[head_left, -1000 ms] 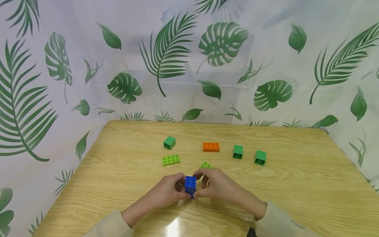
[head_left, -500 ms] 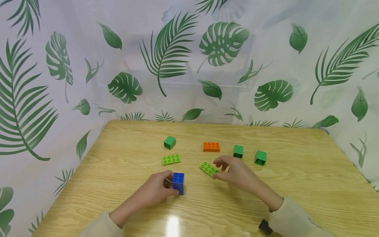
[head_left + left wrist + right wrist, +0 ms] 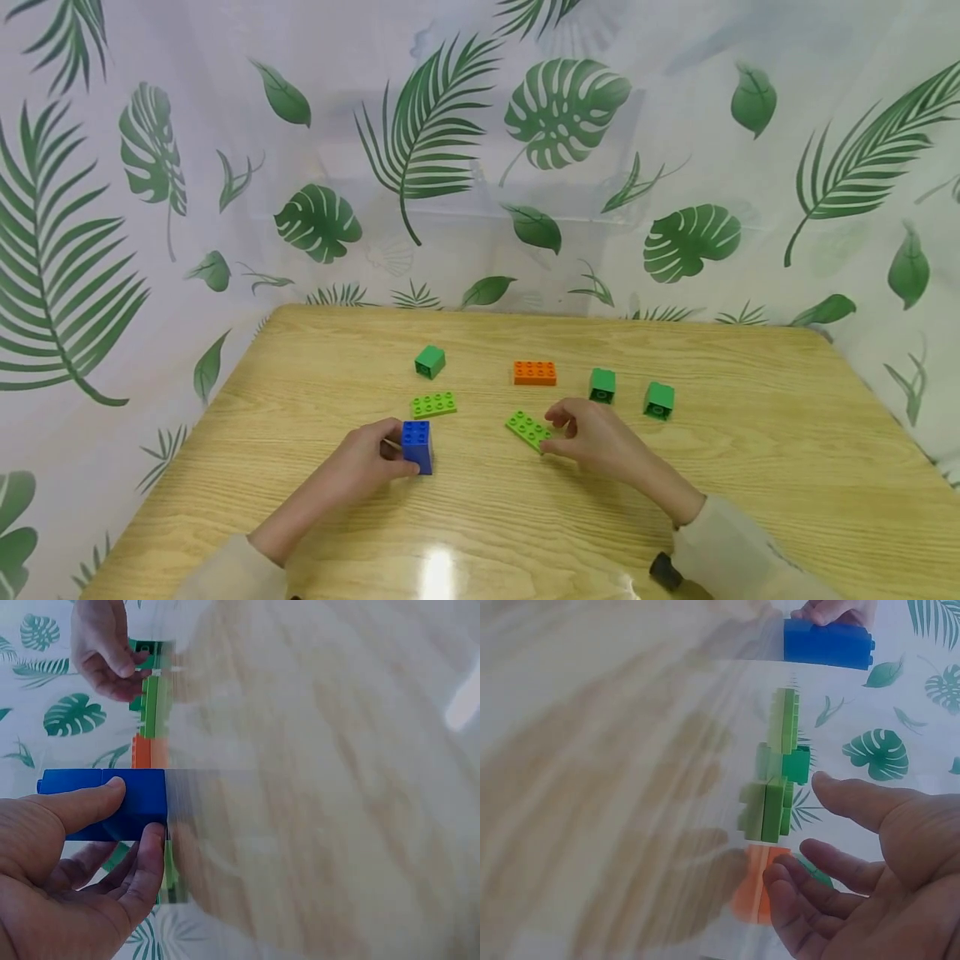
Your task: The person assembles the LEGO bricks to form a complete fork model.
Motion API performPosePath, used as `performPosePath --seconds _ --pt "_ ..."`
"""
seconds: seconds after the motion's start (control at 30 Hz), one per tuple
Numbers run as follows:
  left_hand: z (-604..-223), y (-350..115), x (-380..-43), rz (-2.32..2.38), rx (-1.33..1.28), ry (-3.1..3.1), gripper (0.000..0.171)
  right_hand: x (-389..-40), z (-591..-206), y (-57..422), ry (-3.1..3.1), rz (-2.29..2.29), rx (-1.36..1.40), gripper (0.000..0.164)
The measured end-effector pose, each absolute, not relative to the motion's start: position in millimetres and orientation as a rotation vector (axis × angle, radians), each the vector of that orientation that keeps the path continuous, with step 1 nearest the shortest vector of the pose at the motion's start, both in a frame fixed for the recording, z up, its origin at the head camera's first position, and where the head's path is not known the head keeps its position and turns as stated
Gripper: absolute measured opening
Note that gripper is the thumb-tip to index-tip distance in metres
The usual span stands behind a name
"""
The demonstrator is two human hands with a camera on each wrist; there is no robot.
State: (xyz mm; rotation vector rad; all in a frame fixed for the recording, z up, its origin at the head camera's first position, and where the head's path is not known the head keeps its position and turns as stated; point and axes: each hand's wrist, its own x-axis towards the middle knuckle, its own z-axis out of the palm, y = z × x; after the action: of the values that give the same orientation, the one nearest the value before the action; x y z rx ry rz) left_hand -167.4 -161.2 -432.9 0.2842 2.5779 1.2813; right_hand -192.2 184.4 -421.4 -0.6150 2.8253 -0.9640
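My left hand [image 3: 365, 457] grips an upright stack of two blue toy bricks [image 3: 417, 447] at the left front of the table, thumb on the near side. In the left wrist view the seam between the blue bricks [image 3: 139, 799] shows, and their base is at the tabletop. My right hand [image 3: 600, 437] hovers with loosely bent fingers and a gap between thumb and fingertips. It is beside the right end of a flat lime-green brick [image 3: 528, 429], which lies at an angle. The right wrist view shows nothing between these fingers [image 3: 832, 859].
A second lime-green brick [image 3: 433, 405] lies behind the blue stack. Farther back are a green brick [image 3: 430, 361], an orange brick [image 3: 535, 372] and two more green bricks, one behind my right hand [image 3: 602, 385] and one to its right [image 3: 659, 400]. A leaf-printed curtain borders the wooden table [image 3: 315, 350].
My right hand has let go of the blue stack and moved right to the lime-green brick. My left hand has slid the stack left and slightly away from me.
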Motion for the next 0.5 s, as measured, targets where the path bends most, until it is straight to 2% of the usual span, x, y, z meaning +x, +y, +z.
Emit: performPosePath --seconds 0.5 --pt "-429.4 -202.5 -183.3 1.201 0.196 2.703 0.035 -198.0 -425.0 175.1 2.850 -0.911 -0.512 0.038"
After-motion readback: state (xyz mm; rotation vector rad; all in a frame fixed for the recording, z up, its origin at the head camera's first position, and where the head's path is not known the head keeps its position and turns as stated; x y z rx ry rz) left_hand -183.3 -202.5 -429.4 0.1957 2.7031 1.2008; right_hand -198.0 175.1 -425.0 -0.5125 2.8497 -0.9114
